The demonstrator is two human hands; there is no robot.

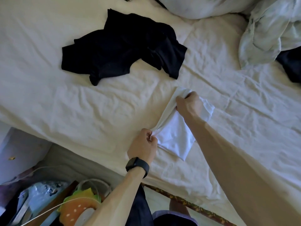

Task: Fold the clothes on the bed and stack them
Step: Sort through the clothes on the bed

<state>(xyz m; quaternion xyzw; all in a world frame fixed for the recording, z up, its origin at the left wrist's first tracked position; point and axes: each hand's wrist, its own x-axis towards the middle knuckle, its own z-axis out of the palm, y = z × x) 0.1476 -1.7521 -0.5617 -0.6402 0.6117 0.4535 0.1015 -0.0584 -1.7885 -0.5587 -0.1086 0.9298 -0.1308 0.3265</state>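
Observation:
A white garment [175, 136] is stretched just above the cream bed sheet [81, 103], partly bunched. My left hand [144, 145], with a black watch on the wrist, pinches its near corner. My right hand [189, 106] grips its far end, with loose cloth spilling to the right of the fist. A crumpled black T-shirt [125, 48] lies unfolded farther up the bed, apart from both hands.
A pale rumpled duvet [268, 33] and pillow [203, 5] fill the top right, with another dark garment [291, 62] at the right edge. Left of the bed is clutter: a burger-shaped cushion [78, 207], bags and a white cable [48, 211].

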